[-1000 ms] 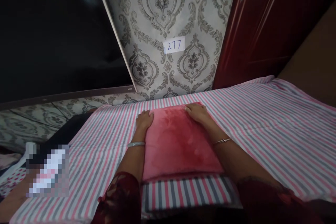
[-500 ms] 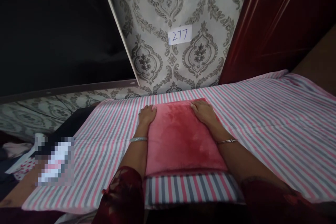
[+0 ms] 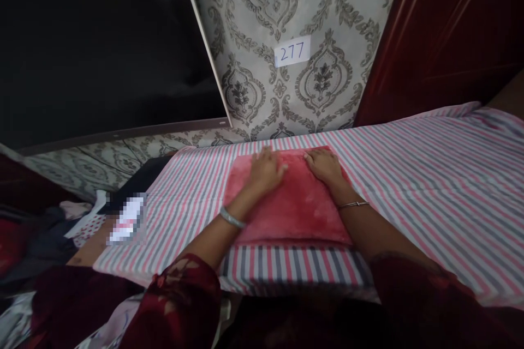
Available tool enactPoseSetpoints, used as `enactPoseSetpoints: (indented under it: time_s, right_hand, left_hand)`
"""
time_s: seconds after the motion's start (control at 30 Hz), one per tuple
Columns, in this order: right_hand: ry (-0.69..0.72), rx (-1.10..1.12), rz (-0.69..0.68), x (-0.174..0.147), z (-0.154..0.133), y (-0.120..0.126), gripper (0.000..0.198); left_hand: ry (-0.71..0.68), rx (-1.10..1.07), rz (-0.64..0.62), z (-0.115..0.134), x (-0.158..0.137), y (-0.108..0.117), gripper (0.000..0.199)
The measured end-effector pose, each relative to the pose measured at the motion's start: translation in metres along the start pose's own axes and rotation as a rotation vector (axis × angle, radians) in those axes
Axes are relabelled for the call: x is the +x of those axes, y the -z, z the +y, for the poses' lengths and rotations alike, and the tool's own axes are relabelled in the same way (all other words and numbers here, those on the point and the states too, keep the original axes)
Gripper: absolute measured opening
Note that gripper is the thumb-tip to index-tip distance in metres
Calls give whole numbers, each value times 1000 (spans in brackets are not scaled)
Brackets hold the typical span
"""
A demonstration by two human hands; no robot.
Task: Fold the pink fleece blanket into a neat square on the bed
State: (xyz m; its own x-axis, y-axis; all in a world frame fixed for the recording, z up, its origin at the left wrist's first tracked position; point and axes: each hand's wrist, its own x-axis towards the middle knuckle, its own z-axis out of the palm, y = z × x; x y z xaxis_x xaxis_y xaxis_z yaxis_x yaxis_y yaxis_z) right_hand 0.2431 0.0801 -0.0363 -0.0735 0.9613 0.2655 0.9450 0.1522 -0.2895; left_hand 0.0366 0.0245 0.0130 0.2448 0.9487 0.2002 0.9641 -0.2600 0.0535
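A folded, plush pinkish-red cloth [image 3: 295,207] lies flat on the striped sheet [image 3: 417,185]. My left hand [image 3: 266,172] is spread over its upper left part, fingers apart and pointing away from me. At the far right corner, my right hand [image 3: 325,166] rests on the same cloth with its fingers stretched out. Neither hand grips anything. Each wrist wears a bracelet. Whether the cloth is a towel, blanket or garment, I cannot tell.
A large dark screen [image 3: 106,54] stands at the left against the patterned wall [image 3: 274,87]. A paper marked 277 [image 3: 292,51] is on that wall. Dark red wood [image 3: 442,38] rises at the right. Clothes [image 3: 73,294] are heaped at lower left.
My left hand has moved right from the cloth's left edge onto its top. My right hand stays near the far right corner. The camera view has shifted slightly left.
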Motion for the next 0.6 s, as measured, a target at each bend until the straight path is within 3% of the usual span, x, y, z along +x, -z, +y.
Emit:
enactPoseSetpoints:
  time_s: [0.07, 0.13, 0.23, 0.47, 0.6]
  right_hand:
    - [1, 1, 4, 0, 1, -2, 48]
    - [6, 1, 10, 1, 2, -4, 48]
    - [12, -2, 22, 1, 3, -7, 49]
    - [22, -14, 53, -4, -6, 6, 50]
    - [154, -77, 59, -30, -14, 14, 51]
  left_hand:
    - [-160, -9, -36, 20, -23, -13, 63]
    - [-224, -5, -80, 29, -40, -28, 64]
    - [-224, 6, -93, 31, -49, -41, 65]
    - [-232, 17, -79, 26, -43, -43, 66]
    - [-236, 12, -55, 25, -43, -46, 67]
